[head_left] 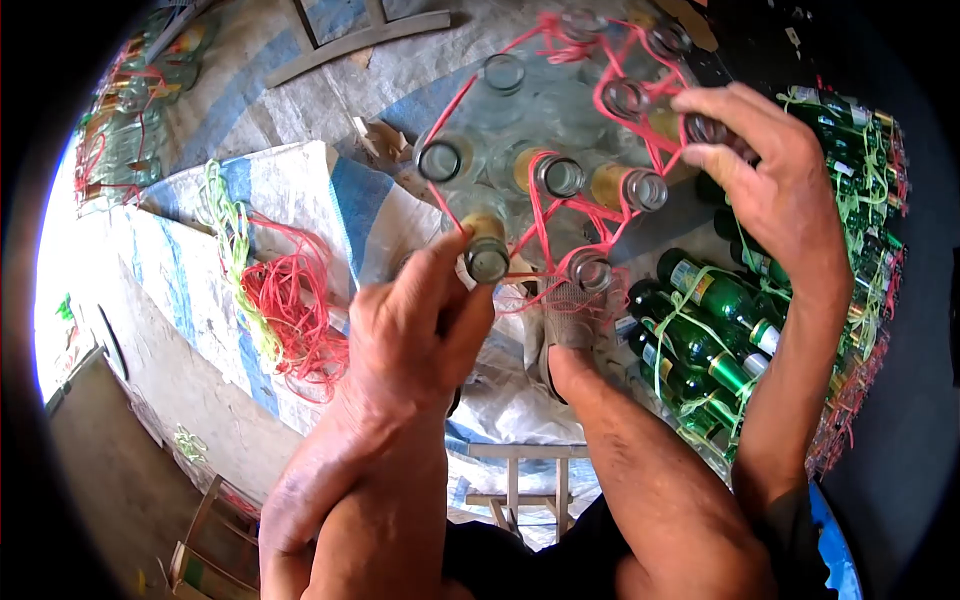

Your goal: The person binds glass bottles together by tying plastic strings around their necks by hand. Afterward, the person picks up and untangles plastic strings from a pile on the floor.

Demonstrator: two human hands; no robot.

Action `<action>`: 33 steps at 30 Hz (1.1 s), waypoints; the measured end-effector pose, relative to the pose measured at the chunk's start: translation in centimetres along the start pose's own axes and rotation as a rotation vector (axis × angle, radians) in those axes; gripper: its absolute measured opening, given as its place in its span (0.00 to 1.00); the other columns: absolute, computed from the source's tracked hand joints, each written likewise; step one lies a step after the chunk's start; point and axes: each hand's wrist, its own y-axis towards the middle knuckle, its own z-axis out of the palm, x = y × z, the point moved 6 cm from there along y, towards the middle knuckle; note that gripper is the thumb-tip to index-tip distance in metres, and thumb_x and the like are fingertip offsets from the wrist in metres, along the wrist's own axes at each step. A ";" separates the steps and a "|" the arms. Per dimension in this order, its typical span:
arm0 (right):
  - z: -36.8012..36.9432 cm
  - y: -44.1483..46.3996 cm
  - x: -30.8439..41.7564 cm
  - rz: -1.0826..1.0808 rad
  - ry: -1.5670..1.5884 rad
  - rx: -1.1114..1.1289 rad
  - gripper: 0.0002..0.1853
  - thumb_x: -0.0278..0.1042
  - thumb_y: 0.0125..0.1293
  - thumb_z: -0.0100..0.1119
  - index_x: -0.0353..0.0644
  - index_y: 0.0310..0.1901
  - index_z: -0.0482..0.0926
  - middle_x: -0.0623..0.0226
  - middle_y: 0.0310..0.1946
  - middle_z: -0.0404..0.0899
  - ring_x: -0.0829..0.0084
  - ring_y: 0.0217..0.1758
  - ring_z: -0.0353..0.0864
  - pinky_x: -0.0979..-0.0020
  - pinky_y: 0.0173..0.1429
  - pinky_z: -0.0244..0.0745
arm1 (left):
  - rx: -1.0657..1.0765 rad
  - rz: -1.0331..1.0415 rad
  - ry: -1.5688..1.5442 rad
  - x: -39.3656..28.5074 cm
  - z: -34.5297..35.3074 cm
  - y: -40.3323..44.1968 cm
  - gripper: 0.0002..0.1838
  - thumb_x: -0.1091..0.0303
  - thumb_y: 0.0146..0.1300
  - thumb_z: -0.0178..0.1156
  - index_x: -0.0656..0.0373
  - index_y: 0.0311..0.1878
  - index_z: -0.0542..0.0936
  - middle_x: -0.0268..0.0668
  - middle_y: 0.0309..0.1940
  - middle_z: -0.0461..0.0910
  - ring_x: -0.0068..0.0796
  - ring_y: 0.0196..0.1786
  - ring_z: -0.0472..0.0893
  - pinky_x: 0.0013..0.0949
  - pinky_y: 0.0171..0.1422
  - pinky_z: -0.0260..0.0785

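A cluster of clear glass bottles (505, 110) stands upright in front of me, and red plastic string (455, 105) is looped around and between the necks. My left hand (405, 325) is closed at the near-left edge, its fingers pinching the string beside a bottle neck (488, 258). On the far right, the thumb and index finger of my right hand (765, 170) close around the string at another bottle neck (706, 130). That hand is slightly blurred and partly covers this bottle. My shoed foot (575, 315) is against the near side of the cluster.
Green bottles (715, 310) tied with pale string lie at the right. A tangle of red string (290, 310) and yellow-green string (232, 255) rests on the sheeting at the left. More tied clear bottles (130, 130) stand far left. A wooden stool (530, 452) is beneath me.
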 end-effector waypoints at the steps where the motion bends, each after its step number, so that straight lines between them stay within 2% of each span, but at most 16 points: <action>1: -0.1 0.6 0.1 0.009 -0.009 0.027 0.17 0.23 0.62 0.72 0.36 0.54 0.85 0.58 0.39 0.84 0.60 0.42 0.85 0.66 0.51 0.79 | 0.002 0.021 -0.016 -0.2 0.2 -0.4 0.22 0.80 0.64 0.71 0.64 0.62 0.83 0.28 0.17 0.72 0.12 0.20 0.71 0.24 0.25 0.61; 2: -0.2 1.0 0.0 0.018 -0.016 0.056 0.16 0.23 0.63 0.71 0.36 0.53 0.85 0.58 0.37 0.83 0.60 0.41 0.85 0.66 0.51 0.79 | 0.004 0.040 -0.032 -0.4 0.4 -0.6 0.22 0.80 0.64 0.71 0.65 0.62 0.83 0.29 0.18 0.72 0.13 0.19 0.71 0.25 0.25 0.62; 3: 0.1 1.1 0.0 -0.011 0.008 0.079 0.20 0.16 0.64 0.66 0.35 0.58 0.84 0.65 0.42 0.81 0.73 0.40 0.78 0.72 0.47 0.75 | 0.022 0.018 -0.016 -0.5 0.5 -0.6 0.23 0.80 0.63 0.72 0.65 0.62 0.83 0.31 0.18 0.73 0.19 0.20 0.75 0.27 0.26 0.66; 5: 0.1 0.6 0.7 0.049 0.033 0.008 0.21 0.16 0.64 0.66 0.35 0.59 0.84 0.66 0.43 0.81 0.74 0.40 0.78 0.73 0.47 0.74 | 0.055 -0.030 0.020 -0.9 0.3 -0.6 0.25 0.80 0.60 0.72 0.66 0.63 0.82 0.35 0.18 0.76 0.29 0.20 0.82 0.32 0.28 0.73; 7: -0.2 -0.3 2.3 0.172 -0.005 -0.091 0.21 0.18 0.64 0.67 0.38 0.60 0.85 0.67 0.44 0.82 0.75 0.41 0.79 0.73 0.46 0.74 | 0.055 -0.040 0.021 -0.8 0.2 -0.6 0.24 0.80 0.61 0.73 0.66 0.62 0.82 0.35 0.18 0.77 0.30 0.20 0.82 0.32 0.28 0.73; 9: -0.7 -1.6 3.9 0.060 -0.109 -0.230 0.20 0.20 0.63 0.69 0.39 0.59 0.87 0.67 0.44 0.82 0.73 0.41 0.79 0.71 0.46 0.74 | 0.067 -0.069 0.015 -0.8 0.3 -0.8 0.23 0.79 0.62 0.73 0.66 0.62 0.82 0.36 0.19 0.78 0.32 0.21 0.83 0.33 0.28 0.74; 11: -0.3 -3.2 5.9 0.037 -0.099 -0.262 0.20 0.25 0.60 0.75 0.41 0.55 0.89 0.65 0.43 0.83 0.69 0.43 0.81 0.68 0.46 0.76 | 0.084 -0.112 0.008 -0.9 0.1 -0.8 0.22 0.77 0.64 0.73 0.65 0.62 0.83 0.37 0.20 0.80 0.34 0.22 0.85 0.34 0.29 0.75; 13: 1.9 -4.5 7.4 0.004 0.059 -0.161 0.24 0.22 0.50 0.81 0.37 0.52 0.89 0.62 0.44 0.83 0.64 0.44 0.83 0.64 0.47 0.80 | 0.095 -0.113 0.013 -0.8 -0.2 -0.8 0.20 0.73 0.66 0.73 0.64 0.61 0.83 0.40 0.22 0.84 0.39 0.24 0.87 0.37 0.30 0.77; 16: 4.8 -5.1 8.7 0.018 0.124 -0.107 0.25 0.21 0.46 0.82 0.36 0.50 0.88 0.60 0.44 0.83 0.58 0.44 0.85 0.61 0.47 0.82 | 0.104 -0.168 0.085 -1.2 -0.9 -0.7 0.19 0.71 0.67 0.73 0.62 0.60 0.84 0.43 0.23 0.85 0.43 0.26 0.88 0.40 0.30 0.77; 17: 5.5 -5.1 9.0 0.024 0.131 -0.106 0.24 0.20 0.46 0.81 0.36 0.49 0.88 0.60 0.44 0.82 0.56 0.44 0.85 0.60 0.47 0.83 | 0.104 -0.235 0.109 -1.7 -1.4 -0.5 0.14 0.71 0.67 0.73 0.60 0.54 0.86 0.45 0.24 0.85 0.45 0.26 0.89 0.42 0.30 0.78; 20: 6.6 -5.0 9.0 0.064 0.172 -0.115 0.22 0.19 0.47 0.80 0.36 0.47 0.88 0.62 0.43 0.81 0.58 0.44 0.85 0.61 0.46 0.83 | 0.164 -0.326 0.128 -1.7 -2.0 -0.5 0.08 0.71 0.67 0.72 0.59 0.48 0.86 0.45 0.24 0.85 0.46 0.26 0.88 0.43 0.30 0.77; 21: 6.5 -4.8 9.3 0.053 0.164 -0.143 0.19 0.17 0.49 0.78 0.37 0.46 0.88 0.63 0.42 0.81 0.59 0.43 0.85 0.61 0.44 0.82 | 0.130 -0.245 0.128 -2.1 -2.0 -0.4 0.04 0.72 0.67 0.72 0.59 0.42 0.85 0.47 0.25 0.85 0.49 0.26 0.87 0.43 0.30 0.76; 24: 7.2 -4.8 9.3 -0.006 0.140 -0.173 0.17 0.15 0.50 0.76 0.37 0.44 0.88 0.63 0.40 0.81 0.59 0.41 0.84 0.61 0.44 0.82 | 0.159 -0.173 0.110 -2.4 -2.1 -0.1 0.05 0.79 0.69 0.70 0.63 0.46 0.87 0.35 0.19 0.79 0.16 0.21 0.73 0.28 0.27 0.65; 28: 7.6 -4.8 9.5 -0.014 0.132 -0.189 0.14 0.14 0.51 0.74 0.36 0.41 0.87 0.63 0.38 0.81 0.59 0.41 0.84 0.61 0.44 0.81 | 0.254 -0.021 0.209 -3.8 -3.0 0.7 0.05 0.81 0.67 0.70 0.64 0.44 0.87 0.40 0.22 0.81 0.26 0.21 0.79 0.31 0.28 0.69; 29: 7.6 -4.8 9.5 -0.014 0.129 -0.192 0.14 0.14 0.51 0.73 0.36 0.40 0.87 0.63 0.38 0.81 0.59 0.41 0.84 0.60 0.44 0.81 | 0.252 0.031 0.178 -4.2 -3.1 1.0 0.05 0.81 0.65 0.70 0.64 0.43 0.86 0.42 0.23 0.82 0.32 0.21 0.80 0.33 0.28 0.71; 33: 7.9 -5.0 9.6 -0.029 0.128 -0.203 0.15 0.13 0.49 0.72 0.36 0.40 0.86 0.63 0.38 0.81 0.57 0.41 0.83 0.60 0.44 0.81 | 0.341 0.140 0.241 -5.1 -3.3 2.8 0.04 0.81 0.65 0.70 0.64 0.41 0.86 0.42 0.22 0.82 0.36 0.21 0.82 0.35 0.29 0.72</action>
